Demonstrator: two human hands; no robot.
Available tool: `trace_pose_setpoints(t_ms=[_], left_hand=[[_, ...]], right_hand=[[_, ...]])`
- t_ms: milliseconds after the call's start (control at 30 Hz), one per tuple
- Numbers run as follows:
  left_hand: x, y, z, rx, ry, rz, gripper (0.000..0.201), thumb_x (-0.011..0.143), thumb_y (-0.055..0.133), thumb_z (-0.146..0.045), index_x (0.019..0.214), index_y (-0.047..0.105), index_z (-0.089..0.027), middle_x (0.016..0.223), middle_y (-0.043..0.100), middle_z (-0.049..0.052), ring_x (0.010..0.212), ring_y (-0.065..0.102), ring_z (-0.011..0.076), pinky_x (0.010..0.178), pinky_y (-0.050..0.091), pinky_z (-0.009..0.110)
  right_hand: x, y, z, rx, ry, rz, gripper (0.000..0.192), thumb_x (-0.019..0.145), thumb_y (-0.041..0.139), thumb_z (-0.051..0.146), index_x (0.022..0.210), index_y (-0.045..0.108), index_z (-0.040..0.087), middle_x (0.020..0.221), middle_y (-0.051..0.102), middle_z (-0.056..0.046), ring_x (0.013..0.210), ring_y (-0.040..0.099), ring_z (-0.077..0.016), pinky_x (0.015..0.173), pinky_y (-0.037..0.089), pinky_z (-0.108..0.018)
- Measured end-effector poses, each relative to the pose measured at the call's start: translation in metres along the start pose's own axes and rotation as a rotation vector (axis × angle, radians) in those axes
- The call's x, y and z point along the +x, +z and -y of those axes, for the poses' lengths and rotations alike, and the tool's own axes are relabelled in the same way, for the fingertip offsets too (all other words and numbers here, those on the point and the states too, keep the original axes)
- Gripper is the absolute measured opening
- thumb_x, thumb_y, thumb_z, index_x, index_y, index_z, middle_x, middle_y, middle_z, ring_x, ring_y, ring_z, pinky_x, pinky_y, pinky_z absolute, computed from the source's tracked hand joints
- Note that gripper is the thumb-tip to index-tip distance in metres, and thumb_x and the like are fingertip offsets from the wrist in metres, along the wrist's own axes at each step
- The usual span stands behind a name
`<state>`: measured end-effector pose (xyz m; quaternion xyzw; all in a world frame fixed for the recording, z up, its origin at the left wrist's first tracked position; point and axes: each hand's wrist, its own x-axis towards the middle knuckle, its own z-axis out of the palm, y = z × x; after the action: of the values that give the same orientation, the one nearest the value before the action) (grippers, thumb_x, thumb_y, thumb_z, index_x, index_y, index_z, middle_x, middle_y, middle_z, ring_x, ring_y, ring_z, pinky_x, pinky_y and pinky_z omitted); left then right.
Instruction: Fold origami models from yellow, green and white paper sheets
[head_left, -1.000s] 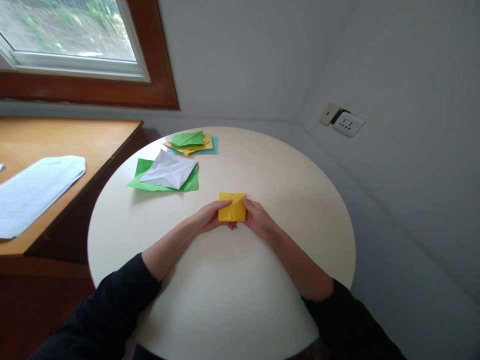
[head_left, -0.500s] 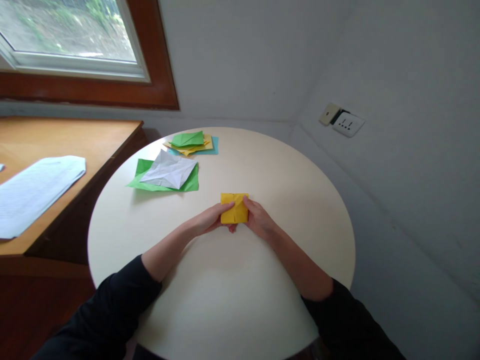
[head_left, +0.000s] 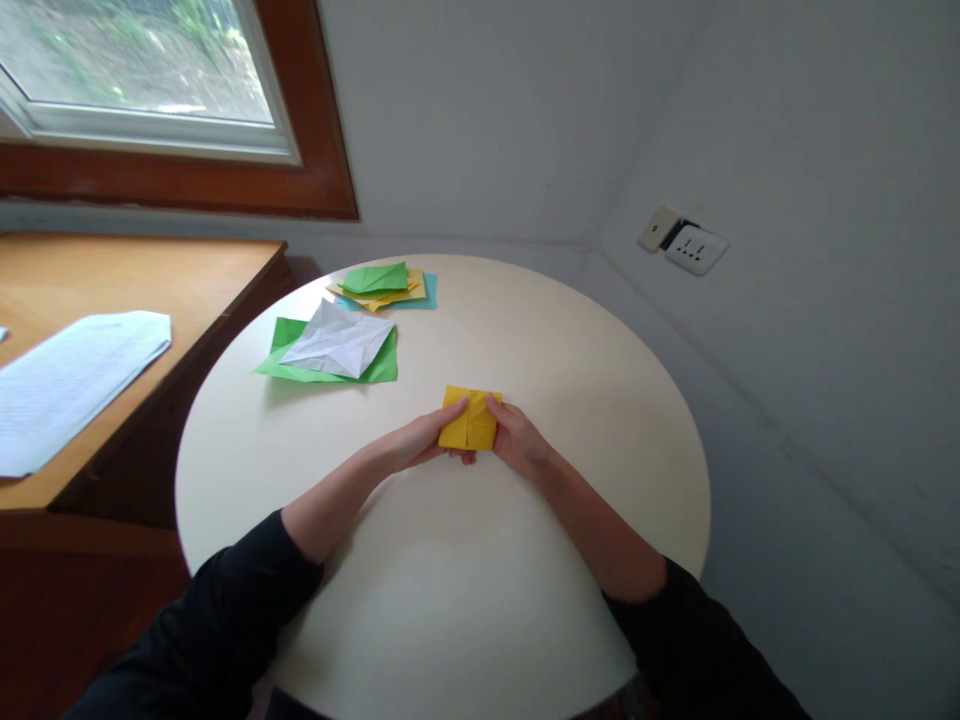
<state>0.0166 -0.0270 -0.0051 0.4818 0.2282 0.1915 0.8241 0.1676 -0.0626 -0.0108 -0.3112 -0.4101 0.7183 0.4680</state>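
Note:
A small square of folded yellow paper (head_left: 471, 424) is held between my two hands above the middle of the table. My left hand (head_left: 426, 438) grips its left side, thumb on top and fingers underneath. On the right edge, my right hand (head_left: 516, 437) pinches it, the thumb pressed near the upper right corner. A vertical crease runs down the middle of the paper. The fingers beneath it are mostly hidden.
The round white table (head_left: 465, 580) carries a creased white sheet (head_left: 341, 340) on a green sheet (head_left: 300, 375). Behind lie a folded green paper (head_left: 375, 278), yellow papers (head_left: 415, 287) and a blue sheet (head_left: 430, 291). A wooden desk (head_left: 217, 265) with written papers (head_left: 82, 370) stands left.
The yellow paper has tilted slightly clockwise, its top edge shifting a little to the right. Both hands keep hold of it, and the other papers have stayed put.

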Motion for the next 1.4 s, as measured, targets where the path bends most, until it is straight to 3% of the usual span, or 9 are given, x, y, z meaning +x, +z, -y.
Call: trace_pose_setpoints(t_ms=[100,267,567,700,833,1067,1400], left_hand=[[0.001,-0.001,0.001,-0.016,0.024,0.022,0.050,0.080,0.048,-0.056,0.101,0.056,-0.011,0.077,0.059,0.006,0.064,0.054,0.0140,0.065,0.043,0.029],[0.002,-0.006,0.004,-0.008,0.060,0.050,0.045,0.082,0.048,-0.052,0.102,0.056,-0.012,0.085,0.060,0.009,0.072,0.056,0.0154,0.068,0.045,0.029],[-0.001,-0.005,0.002,0.023,0.075,0.091,0.041,0.082,0.050,-0.049,0.100,0.058,-0.012,0.086,0.063,0.011,0.076,0.060,0.0186,0.071,0.046,0.031],[-0.002,-0.008,0.001,-0.054,0.041,0.107,0.047,0.084,0.046,-0.051,0.111,0.055,-0.014,0.102,0.063,0.014,0.087,0.062,0.0217,0.084,0.043,0.038],[-0.004,-0.011,0.001,-0.237,-0.017,0.189,0.052,0.087,0.037,-0.053,0.124,0.047,-0.017,0.117,0.058,0.015,0.101,0.059,0.0251,0.096,0.033,0.044],[-0.006,-0.010,0.003,-0.369,-0.054,0.202,0.046,0.091,0.033,-0.045,0.126,0.045,-0.018,0.122,0.055,0.014,0.110,0.054,0.0290,0.098,0.028,0.051],[-0.009,-0.016,-0.005,-0.293,-0.055,0.156,0.049,0.086,0.043,-0.048,0.127,0.043,-0.022,0.122,0.056,0.013,0.112,0.053,0.0290,0.096,0.032,0.047]], right_hand=[[0.001,-0.001,-0.001,-0.017,-0.018,-0.023,0.044,0.079,0.054,0.050,0.102,0.056,0.013,0.069,0.065,-0.006,0.052,0.059,-0.0186,0.045,0.045,-0.031],[0.003,-0.006,-0.001,-0.027,-0.102,-0.174,0.043,0.073,0.063,0.044,0.106,0.058,0.017,0.085,0.066,-0.005,0.062,0.059,-0.0151,0.050,0.046,-0.028],[0.001,-0.006,-0.002,-0.095,-0.095,-0.132,0.048,0.073,0.062,0.049,0.110,0.058,0.018,0.061,0.058,0.002,0.042,0.046,-0.0092,0.042,0.036,-0.024],[0.003,-0.008,-0.003,-0.073,-0.107,-0.180,0.042,0.069,0.067,0.047,0.101,0.064,0.021,0.082,0.066,-0.002,0.066,0.058,-0.0134,0.060,0.046,-0.026],[0.003,-0.010,-0.002,-0.073,-0.111,-0.191,0.040,0.067,0.069,0.046,0.099,0.066,0.023,0.097,0.067,-0.003,0.089,0.059,-0.0181,0.080,0.046,-0.031],[0.001,-0.010,-0.001,-0.093,-0.105,-0.202,0.043,0.066,0.070,0.047,0.101,0.066,0.022,0.104,0.066,-0.004,0.097,0.059,-0.0207,0.087,0.045,-0.035],[0.001,-0.008,0.005,-0.025,-0.154,-0.256,0.038,0.063,0.072,0.046,0.092,0.068,0.021,0.098,0.068,-0.004,0.093,0.060,-0.0205,0.085,0.047,-0.035]])
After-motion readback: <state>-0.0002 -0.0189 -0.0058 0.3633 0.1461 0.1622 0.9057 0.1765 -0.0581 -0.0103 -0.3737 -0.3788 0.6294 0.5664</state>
